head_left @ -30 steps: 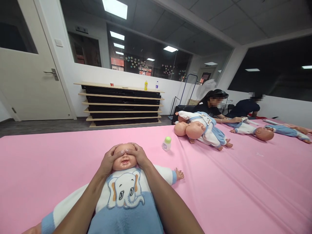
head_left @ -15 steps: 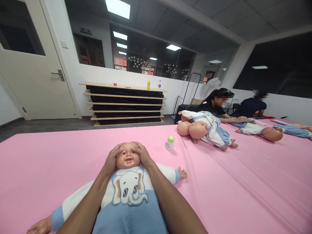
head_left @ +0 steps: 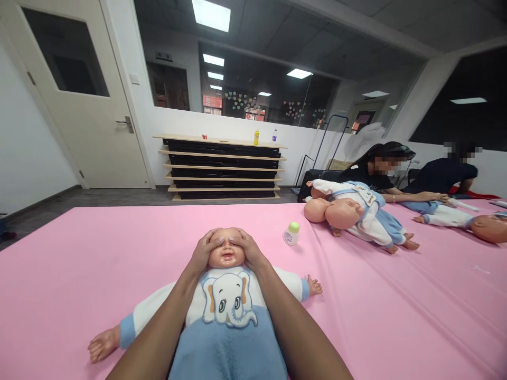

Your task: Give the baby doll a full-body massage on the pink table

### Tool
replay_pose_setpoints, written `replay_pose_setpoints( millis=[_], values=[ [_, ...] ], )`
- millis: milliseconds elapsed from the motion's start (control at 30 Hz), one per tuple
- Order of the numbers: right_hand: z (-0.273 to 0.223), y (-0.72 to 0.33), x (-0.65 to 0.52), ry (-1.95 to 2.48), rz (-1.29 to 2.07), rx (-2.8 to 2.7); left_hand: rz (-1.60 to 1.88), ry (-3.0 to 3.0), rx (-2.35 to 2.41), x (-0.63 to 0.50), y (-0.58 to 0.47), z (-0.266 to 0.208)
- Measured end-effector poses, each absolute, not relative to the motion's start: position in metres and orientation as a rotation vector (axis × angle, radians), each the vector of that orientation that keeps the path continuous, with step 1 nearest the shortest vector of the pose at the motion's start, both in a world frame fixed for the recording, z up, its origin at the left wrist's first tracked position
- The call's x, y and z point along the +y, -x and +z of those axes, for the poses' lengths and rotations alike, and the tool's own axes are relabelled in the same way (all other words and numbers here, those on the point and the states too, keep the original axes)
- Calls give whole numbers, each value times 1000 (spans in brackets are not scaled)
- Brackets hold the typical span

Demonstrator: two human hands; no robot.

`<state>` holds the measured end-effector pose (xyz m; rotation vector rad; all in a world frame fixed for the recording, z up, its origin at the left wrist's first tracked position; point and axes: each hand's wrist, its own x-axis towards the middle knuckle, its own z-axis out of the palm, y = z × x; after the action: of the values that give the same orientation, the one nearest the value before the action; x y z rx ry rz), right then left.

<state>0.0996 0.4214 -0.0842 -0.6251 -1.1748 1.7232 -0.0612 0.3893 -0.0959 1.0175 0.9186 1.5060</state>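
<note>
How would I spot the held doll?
Find the pink cloth-covered table. Front and centre lies a plastic-headed doll in white-and-blue clothes. A left hand and right hand cup its head, unlike the similarly dressed dolls piled rightward.

Beyond the far edge of the pink desk [head_left: 99,253], a stack of pale and black boards [head_left: 225,169] is spotted on grey floor [head_left: 106,197]; past the far left corner, a cream door [head_left: 87,121] is set in white wall [head_left: 174,120]. Higher up, bright panels [head_left: 299,73] are framed by dark window glass [head_left: 174,31]!
</note>
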Motion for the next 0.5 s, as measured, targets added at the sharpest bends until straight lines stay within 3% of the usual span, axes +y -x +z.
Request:
replay_pose_setpoints(
  millis=[500],
  values=[
    [-90,-101,425,568,1739,-1138,1546,-1053,935,390,62,-101]
  ],
)
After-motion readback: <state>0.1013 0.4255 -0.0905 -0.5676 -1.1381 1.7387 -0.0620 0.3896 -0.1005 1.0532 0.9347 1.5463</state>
